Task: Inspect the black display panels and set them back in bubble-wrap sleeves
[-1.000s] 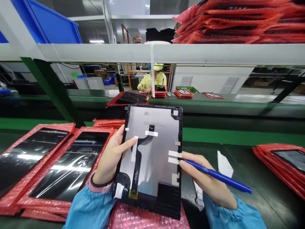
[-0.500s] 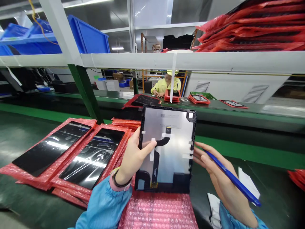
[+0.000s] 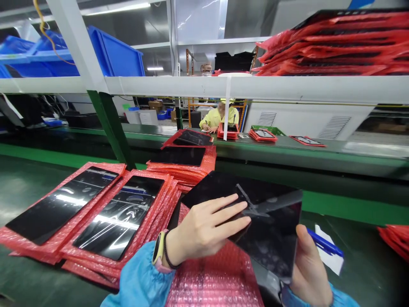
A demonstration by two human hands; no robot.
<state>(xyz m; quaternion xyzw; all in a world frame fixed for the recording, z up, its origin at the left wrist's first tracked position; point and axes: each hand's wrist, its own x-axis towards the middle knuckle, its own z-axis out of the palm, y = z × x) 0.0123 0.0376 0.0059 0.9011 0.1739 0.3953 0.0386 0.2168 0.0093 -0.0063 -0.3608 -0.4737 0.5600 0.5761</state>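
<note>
A black screen panel (image 3: 268, 204) is tilted above pink bubble wrap (image 3: 214, 277), its glossy face up. My left hand (image 3: 204, 226) lies on that face with its fingers spread, the palm side against the glass. At the panel's right edge my right hand (image 3: 309, 264) grips it, thumb on the near side and the other fingers mostly hidden. A blue pen (image 3: 326, 243) sticks out to the right behind that thumb.
Two glossy panels (image 3: 64, 204) (image 3: 119, 217) lie on red bubble wrap at the left. Behind stands a stack with a dark panel (image 3: 179, 156). A white shelf beam (image 3: 255, 87) crosses above. Across the bench sits a person in yellow (image 3: 212, 117).
The panel has been turned over from its metallic back to its glossy black face. My left hand has moved onto the glass, and my right hand has closed on the right edge.
</note>
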